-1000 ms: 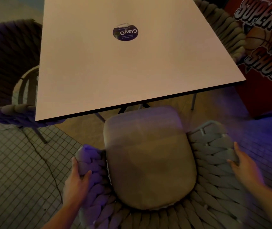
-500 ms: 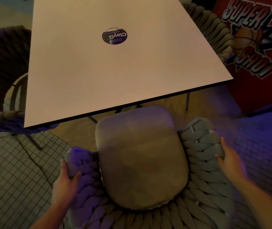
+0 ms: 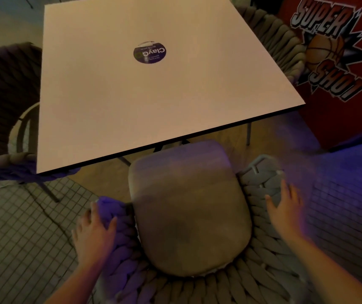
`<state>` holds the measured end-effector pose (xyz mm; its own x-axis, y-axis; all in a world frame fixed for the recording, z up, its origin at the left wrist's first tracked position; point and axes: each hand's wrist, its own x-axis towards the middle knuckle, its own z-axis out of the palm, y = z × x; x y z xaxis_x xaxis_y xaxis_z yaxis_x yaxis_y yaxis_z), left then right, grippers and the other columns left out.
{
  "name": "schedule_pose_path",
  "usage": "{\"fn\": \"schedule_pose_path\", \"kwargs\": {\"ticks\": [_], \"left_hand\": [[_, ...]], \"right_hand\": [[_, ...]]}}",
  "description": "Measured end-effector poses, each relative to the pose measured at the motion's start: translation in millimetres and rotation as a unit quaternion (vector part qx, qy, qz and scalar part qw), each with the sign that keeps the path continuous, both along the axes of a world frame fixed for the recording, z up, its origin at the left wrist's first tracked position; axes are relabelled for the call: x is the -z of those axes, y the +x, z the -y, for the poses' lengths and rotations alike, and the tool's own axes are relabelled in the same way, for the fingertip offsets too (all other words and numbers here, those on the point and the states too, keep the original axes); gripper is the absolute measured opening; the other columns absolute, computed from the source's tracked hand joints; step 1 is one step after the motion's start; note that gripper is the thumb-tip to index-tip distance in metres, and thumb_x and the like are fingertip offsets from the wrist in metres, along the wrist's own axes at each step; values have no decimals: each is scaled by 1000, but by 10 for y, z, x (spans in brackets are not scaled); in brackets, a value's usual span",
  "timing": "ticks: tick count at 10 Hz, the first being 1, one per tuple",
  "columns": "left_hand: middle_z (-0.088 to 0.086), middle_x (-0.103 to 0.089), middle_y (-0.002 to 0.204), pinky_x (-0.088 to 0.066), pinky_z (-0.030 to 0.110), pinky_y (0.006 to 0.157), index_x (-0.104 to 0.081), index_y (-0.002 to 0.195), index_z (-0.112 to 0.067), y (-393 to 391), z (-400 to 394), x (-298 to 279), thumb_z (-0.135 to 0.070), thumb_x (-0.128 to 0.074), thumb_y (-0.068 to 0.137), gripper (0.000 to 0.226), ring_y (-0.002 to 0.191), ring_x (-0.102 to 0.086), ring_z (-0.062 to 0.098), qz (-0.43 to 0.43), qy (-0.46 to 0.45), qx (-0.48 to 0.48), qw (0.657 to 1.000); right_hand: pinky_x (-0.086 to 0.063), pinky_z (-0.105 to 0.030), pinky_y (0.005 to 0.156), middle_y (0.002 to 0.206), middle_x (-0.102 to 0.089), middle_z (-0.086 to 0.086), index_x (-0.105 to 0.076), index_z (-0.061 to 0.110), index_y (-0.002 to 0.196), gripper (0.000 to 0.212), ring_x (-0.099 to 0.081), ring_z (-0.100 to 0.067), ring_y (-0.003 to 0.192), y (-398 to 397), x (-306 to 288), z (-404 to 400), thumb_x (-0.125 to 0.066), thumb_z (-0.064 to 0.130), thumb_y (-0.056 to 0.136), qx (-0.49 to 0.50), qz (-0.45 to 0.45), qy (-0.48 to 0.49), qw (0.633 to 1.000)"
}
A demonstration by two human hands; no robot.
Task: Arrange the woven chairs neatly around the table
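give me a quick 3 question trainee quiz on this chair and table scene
1. True or false: the left hand rests on the near woven chair.
2. Which thing lies on the table?
A. a cup
B. a round sticker
C. a plate
3. Fill in: the front edge of the chair's seat cushion sits just short of the table's near ____.

Key: 1 true; 2 B; 3 edge. The right hand is blurred with fingers spread, so its grip on the armrest cannot be judged.
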<state>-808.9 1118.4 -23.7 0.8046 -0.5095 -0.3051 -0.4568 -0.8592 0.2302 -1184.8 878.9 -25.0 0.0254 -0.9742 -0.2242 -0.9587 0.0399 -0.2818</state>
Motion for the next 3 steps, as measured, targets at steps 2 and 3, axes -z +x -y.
{"fn": "schedule_pose_path", "kwargs": {"ticks": [2, 3], "left_hand": [[14, -57, 127, -36, 47, 103, -52, 133, -13, 57, 327, -359, -44, -57, 87, 55, 121, -50, 34, -8, -65, 129, 989], [8, -57, 125, -43, 45, 99, -46, 139, -19, 216, 369, -420, -48, -53, 88, 60, 115, -57, 30, -61, -73, 167, 981]], "right_hand": [[-38, -45, 107, 147, -41, -14, -30, 14, 147, 66, -39, -32, 134, 769, -162, -336, -48, 46, 92, -98, 74, 63, 990], [-40, -42, 103, 147, -42, -12, -29, 18, 148, 66, -41, -32, 132, 1158, -207, -538, -45, 50, 92, -126, 77, 87, 985]]}}
